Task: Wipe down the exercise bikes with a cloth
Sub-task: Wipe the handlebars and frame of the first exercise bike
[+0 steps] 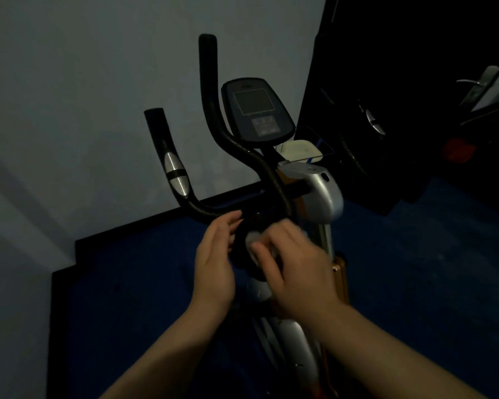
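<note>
1. Currently, head view: right hand [294, 263] is blurred, fingers curled onto a pale cloth [254, 243], pressing it on the black hub at the centre of the exercise bike [314, 191] handlebar [213, 133].
2. Left hand [213, 263] is open, empty, fingertips near the bar.
3. Judgement: wiping is under way at the hub; console [257, 109], grips and frame look untouched. Dim light, so cleanliness is unreadable.

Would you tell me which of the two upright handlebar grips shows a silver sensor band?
The shorter left grip, nearer the wall, has the silver band; the taller grip beside the console looks plain black.
</note>
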